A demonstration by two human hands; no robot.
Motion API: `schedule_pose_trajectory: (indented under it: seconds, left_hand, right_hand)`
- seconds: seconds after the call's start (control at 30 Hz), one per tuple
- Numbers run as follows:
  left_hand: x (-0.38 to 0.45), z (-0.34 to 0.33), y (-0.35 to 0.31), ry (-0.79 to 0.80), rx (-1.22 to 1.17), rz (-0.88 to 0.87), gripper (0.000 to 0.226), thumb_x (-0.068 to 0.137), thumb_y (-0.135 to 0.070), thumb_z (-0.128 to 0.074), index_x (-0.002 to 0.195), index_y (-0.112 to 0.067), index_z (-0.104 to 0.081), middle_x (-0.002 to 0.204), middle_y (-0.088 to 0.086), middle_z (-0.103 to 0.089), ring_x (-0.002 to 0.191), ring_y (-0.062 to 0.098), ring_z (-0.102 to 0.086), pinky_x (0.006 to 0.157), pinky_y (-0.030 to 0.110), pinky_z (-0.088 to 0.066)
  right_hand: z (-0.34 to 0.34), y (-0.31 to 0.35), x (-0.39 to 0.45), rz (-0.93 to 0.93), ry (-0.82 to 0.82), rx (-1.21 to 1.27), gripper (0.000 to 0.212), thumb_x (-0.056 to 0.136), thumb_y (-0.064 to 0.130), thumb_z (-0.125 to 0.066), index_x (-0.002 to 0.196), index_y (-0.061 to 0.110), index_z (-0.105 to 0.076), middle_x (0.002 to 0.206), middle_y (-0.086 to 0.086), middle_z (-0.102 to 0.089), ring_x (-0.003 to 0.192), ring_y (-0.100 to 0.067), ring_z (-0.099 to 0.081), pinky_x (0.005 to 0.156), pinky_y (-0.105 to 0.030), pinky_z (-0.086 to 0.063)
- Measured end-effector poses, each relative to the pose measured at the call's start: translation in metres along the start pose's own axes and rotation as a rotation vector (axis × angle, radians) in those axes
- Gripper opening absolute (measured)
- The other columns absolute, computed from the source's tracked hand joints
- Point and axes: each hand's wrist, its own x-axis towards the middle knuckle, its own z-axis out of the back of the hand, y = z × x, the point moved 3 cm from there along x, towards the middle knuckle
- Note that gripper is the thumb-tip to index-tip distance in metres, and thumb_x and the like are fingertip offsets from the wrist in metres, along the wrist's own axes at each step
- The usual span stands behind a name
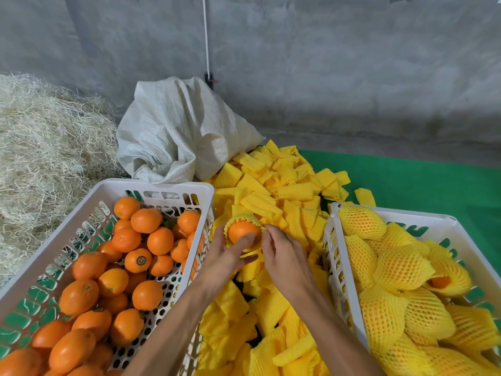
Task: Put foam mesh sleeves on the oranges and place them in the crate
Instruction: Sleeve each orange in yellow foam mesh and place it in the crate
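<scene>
From the head view, the left hand point(230, 251) grips an orange point(242, 230), thumb lying across its front and fingers curled beneath. A yellow foam sleeve point(248, 219) is stretched over the far half of that orange, and the right hand point(282, 255) pinches the sleeve's edge on the orange's right side. Both hands hover over a pile of loose sleeves point(273, 196) spreading out beneath and beyond them.

Just left of the left hand stands a white crate point(89, 210) full of bare oranges point(113, 270). Just right of the right hand sits another white crate point(332, 240), holding sleeved oranges point(401, 270); one shows orange skin through an open sleeve end.

Beyond the hands, a crumpled white woven sack point(179, 131) rests against a grey concrete wall point(339, 63). A heap of pale straw point(46, 147) lies far left, behind the left crate. A green mat point(420, 183) covers the floor to the far right.
</scene>
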Motion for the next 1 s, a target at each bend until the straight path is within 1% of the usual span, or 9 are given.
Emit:
schedule_pose_trajectory:
  seconds: [0.1,0.2,0.33,0.47,0.57,0.63,0.73,0.87,1.0]
  left_hand:
    - [0.002,0.005,0.002,-0.061,0.223,-0.067,0.053,0.088,-0.029,-0.083,0.118,-0.052,-0.046,0.106,-0.025,-0.072,0.099,0.005,-0.074,0.071,0.037,-0.065]
    - [0.000,0.009,-0.003,-0.203,0.491,-0.224,0.060,0.081,-0.047,-0.086,0.126,-0.047,-0.048,0.102,-0.033,-0.062,0.089,-0.015,-0.066,0.063,0.036,-0.065]
    - [-0.001,0.013,-0.008,-0.362,0.691,-0.340,0.076,0.069,-0.073,-0.078,0.131,-0.040,-0.050,0.113,-0.022,-0.062,0.092,-0.007,-0.064,0.071,0.013,-0.053]
    - [-0.002,0.012,-0.011,-0.414,0.674,-0.361,0.068,0.073,-0.067,-0.080,0.124,-0.037,-0.045,0.113,-0.019,-0.057,0.096,-0.013,-0.056,0.070,0.004,-0.044]
    - [-0.003,0.013,-0.010,-0.395,0.627,-0.354,0.067,0.079,-0.056,-0.083,0.130,-0.032,-0.046,0.125,-0.011,-0.058,0.109,-0.003,-0.059,0.084,0.016,-0.052]
    - [-0.004,0.011,-0.011,-0.343,0.543,-0.377,0.076,0.085,-0.047,-0.082,0.147,-0.032,-0.042,0.143,-0.017,-0.050,0.129,-0.003,-0.050,0.099,0.019,-0.047]
    - [-0.003,0.005,-0.013,-0.241,0.431,-0.413,0.064,0.091,-0.030,-0.079,0.146,-0.031,-0.047,0.135,-0.029,-0.053,0.124,-0.012,-0.052,0.095,0.012,-0.049]
    - [0.001,0.002,-0.007,-0.180,0.428,-0.367,0.066,0.081,-0.041,-0.082,0.133,-0.025,-0.045,0.131,-0.006,-0.054,0.117,0.000,-0.059,0.089,0.021,-0.054]
    - [0.002,0.003,-0.003,-0.097,0.488,-0.374,0.081,0.075,-0.044,-0.084,0.144,-0.035,-0.043,0.133,-0.044,-0.051,0.129,-0.016,-0.047,0.089,0.009,-0.049]
  right_hand:
    - [0.000,-0.002,-0.001,-0.018,0.008,0.021,0.043,0.104,0.028,-0.052,0.145,0.013,-0.053,0.129,-0.006,-0.067,0.116,-0.020,-0.064,0.095,-0.034,-0.053]
    - [0.001,-0.004,0.001,-0.037,-0.029,0.027,0.038,0.102,0.025,-0.058,0.137,0.013,-0.060,0.112,-0.008,-0.072,0.100,-0.019,-0.067,0.079,-0.025,-0.051]
    - [0.006,0.005,0.002,0.044,-0.162,0.004,0.024,0.095,0.016,-0.067,0.117,0.008,-0.071,0.091,-0.009,-0.074,0.073,-0.019,-0.066,0.061,-0.022,-0.045]
    - [0.003,0.018,-0.002,0.177,-0.217,-0.084,0.018,0.089,0.009,-0.073,0.107,0.006,-0.074,0.092,-0.008,-0.074,0.070,-0.020,-0.068,0.057,-0.021,-0.046]
    - [0.001,0.021,-0.005,0.187,-0.260,-0.055,0.019,0.090,0.013,-0.073,0.109,0.009,-0.072,0.094,-0.004,-0.073,0.073,-0.015,-0.068,0.058,-0.022,-0.052]
    - [0.000,0.019,-0.007,0.068,-0.210,0.063,0.029,0.095,0.030,-0.068,0.121,0.016,-0.067,0.099,0.006,-0.072,0.079,-0.004,-0.066,0.066,-0.021,-0.055]
    - [-0.005,0.013,-0.007,-0.059,-0.050,0.133,0.038,0.096,0.045,-0.058,0.129,0.025,-0.061,0.089,0.023,-0.065,0.082,0.008,-0.063,0.067,-0.011,-0.050]
    - [-0.006,0.005,-0.005,-0.095,-0.042,0.188,0.020,0.102,0.028,-0.053,0.118,0.020,-0.063,0.082,0.008,-0.072,0.070,-0.007,-0.067,0.062,-0.032,-0.054]
    - [-0.004,-0.005,-0.002,-0.148,-0.044,0.139,0.043,0.103,0.021,-0.051,0.146,0.018,-0.052,0.106,-0.003,-0.073,0.092,-0.022,-0.068,0.075,-0.036,-0.056]
